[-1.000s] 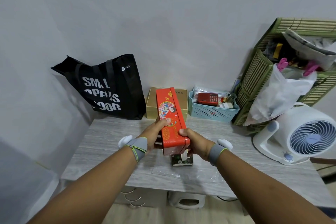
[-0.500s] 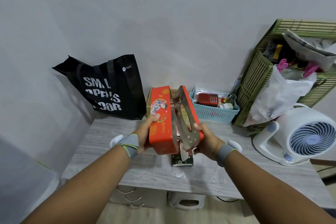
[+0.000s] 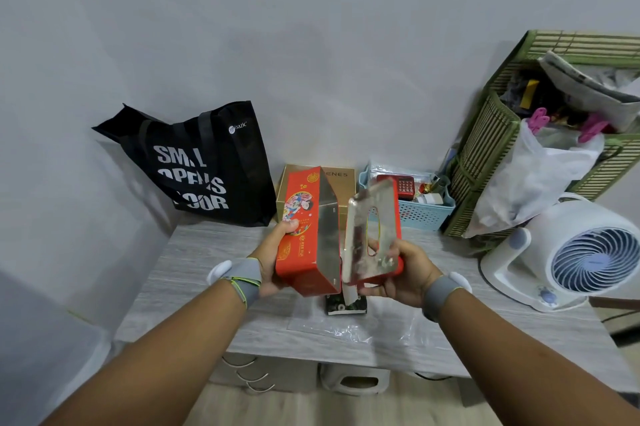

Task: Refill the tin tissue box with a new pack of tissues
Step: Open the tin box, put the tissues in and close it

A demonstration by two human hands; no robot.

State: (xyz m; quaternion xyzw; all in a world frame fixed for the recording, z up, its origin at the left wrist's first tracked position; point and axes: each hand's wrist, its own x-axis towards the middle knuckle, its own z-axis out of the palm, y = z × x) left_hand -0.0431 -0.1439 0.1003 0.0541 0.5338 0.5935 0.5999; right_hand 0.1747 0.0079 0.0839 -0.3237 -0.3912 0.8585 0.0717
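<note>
- A red tin (image 3: 301,245) was held in the air at the centre of the frame, above a grey table (image 3: 207,270). It was open, and a silver surface was shown on its right side.
- The tin was grasped by the left hand (image 3: 272,263). The thumb was laid on the printed red face and the fingers were curled round the underside.
- The lid (image 3: 375,228) was held just right of the tin, with its silver inside turned to the camera and an oval slot cut through it.
- The lid was gripped by the right hand (image 3: 405,271), with the fingers wrapped round its lower end.
- Tin and lid were kept close together at their near ends and spread apart at their far ends. Whether they were joined could not be told.
- A small dark pack (image 3: 356,306) was seen on the table just below the tin, partly hidden by it. It was set on clear film (image 3: 381,325).
- Grey bands (image 3: 246,278) were worn on both wrists.
- A black bag (image 3: 207,166) with white lettering was propped against the wall, left of centre.
- A gold box (image 3: 341,178) was placed behind the tin, with a blue basket (image 3: 422,214) to its right.
- A green slatted rack (image 3: 485,155), stuffed with bags, was seen at the upper right.
- A white fan (image 3: 571,252) was seen at the right edge.
</note>
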